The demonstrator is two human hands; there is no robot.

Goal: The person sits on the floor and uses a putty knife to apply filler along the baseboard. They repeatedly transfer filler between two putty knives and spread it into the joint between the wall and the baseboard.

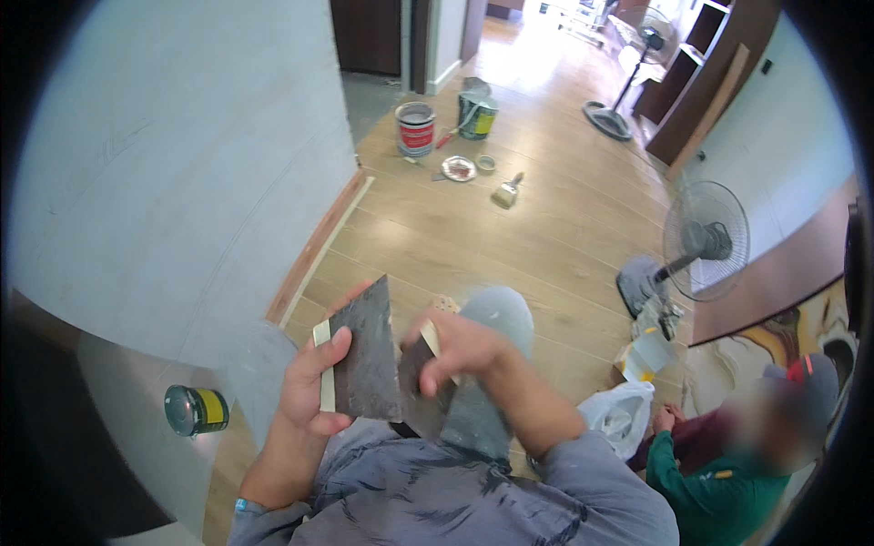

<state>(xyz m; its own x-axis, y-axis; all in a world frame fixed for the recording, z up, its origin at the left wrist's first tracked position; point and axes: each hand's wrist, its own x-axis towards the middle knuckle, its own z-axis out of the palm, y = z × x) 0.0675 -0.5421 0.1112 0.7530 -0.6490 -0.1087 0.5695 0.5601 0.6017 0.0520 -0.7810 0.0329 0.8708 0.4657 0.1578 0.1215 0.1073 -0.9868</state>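
My left hand [308, 378] grips a wide flat putty scraper [366, 350] by its cream-coloured back edge, the thumb pressed on its dark grey, smeared blade. My right hand [462, 344] holds a second scraper [421, 384], also dark with a cream edge, its fingers curled round it. The two blades face each other at an angle above my lap, close together near their lower ends. Whether they touch there I cannot tell. Part of the right scraper is hidden behind the left blade.
Ahead on the wood floor are a red-labelled paint can [416, 132], a bucket [477, 120], a plate [459, 169], a tape roll [485, 164] and a brush [508, 191]. A fan [708, 241], a plastic bag [624, 414] and a seated person [719, 478] are at right; another can [195, 410] is left.
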